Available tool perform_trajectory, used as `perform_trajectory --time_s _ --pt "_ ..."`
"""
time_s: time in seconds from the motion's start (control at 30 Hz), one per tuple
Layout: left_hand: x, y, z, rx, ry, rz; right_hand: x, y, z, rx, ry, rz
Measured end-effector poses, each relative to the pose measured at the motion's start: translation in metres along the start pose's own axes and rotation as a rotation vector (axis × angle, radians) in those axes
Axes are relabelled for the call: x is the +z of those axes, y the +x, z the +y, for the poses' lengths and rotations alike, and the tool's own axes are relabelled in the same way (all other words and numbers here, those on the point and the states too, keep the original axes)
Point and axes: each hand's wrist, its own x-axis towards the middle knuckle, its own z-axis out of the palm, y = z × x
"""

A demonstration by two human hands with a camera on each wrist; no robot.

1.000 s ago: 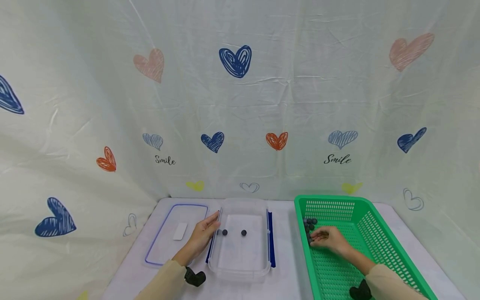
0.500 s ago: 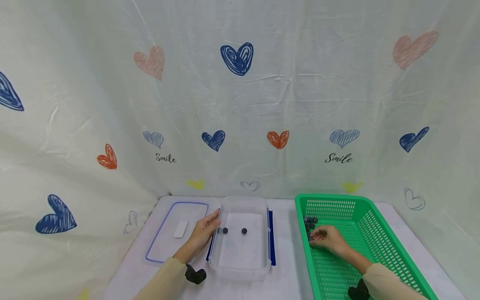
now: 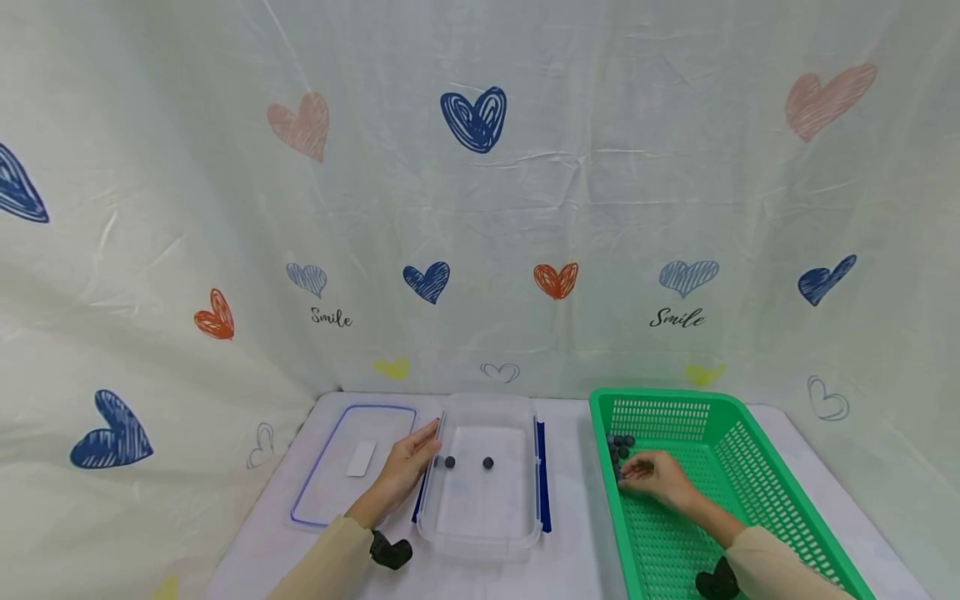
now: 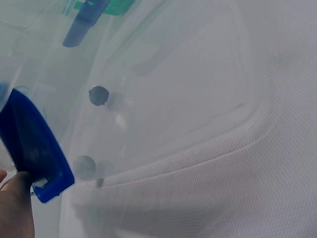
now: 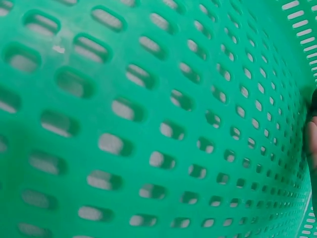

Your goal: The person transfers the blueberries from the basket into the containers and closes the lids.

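Item: your left grip (image 3: 405,462), fingers extended, not clamped, laid against the left side of the box; your left wrist view has the thumb touching a blue latch (image 4: 37,148) there.
Item: your right grip (image 3: 656,477), inside the basket, fingers bent, tips at the balls by its left wall; you cannot tell whether they are together on one or apart.
Item: box (image 3: 480,551), clear, upright, lidless, in front of you on the white worktop (image 3: 572,508); second latch (image 3: 543,479) along its right side.
Item: two dark balls inside the box, one near the left wall (image 3: 450,462), one nearer the middle (image 3: 488,462), apart from each other.
Item: basket (image 3: 720,462), green, slotted, to the box's right; holds a cluster of dark balls (image 3: 624,453) along its left wall.
Item: lid (image 3: 335,479), clear, blue-edged, flat on the worktop left of the box, with a white rectangle (image 3: 362,458).
Item: curtain (image 3: 615,208), pale, heart-printed, behind the worktop.
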Motion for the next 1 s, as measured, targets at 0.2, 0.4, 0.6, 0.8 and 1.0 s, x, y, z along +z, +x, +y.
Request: perform_trajectory --time_s 0.2,0.4,0.6,0.8,1.0 --pt "0.000 -0.001 -0.001 -0.002 -0.006 0.004 -0.005 -0.001 -0.004 -0.041 0.029 0.004" --pt "0.000 0.000 0.000 -0.002 -0.008 0.003 -0.013 -0.001 -0.009 -0.026 0.055 0.012" --pt "0.000 0.000 -0.001 -0.002 0.000 0.011 -0.022 -0.001 -0.015 0.015 0.062 0.027" --pt "-0.001 0.001 -0.002 -0.002 -0.003 0.012 -0.029 -0.001 -0.021 0.054 0.068 0.039" --pt "-0.002 0.002 -0.002 -0.007 0.014 0.007 -0.035 -0.002 -0.028 0.074 0.089 0.058"
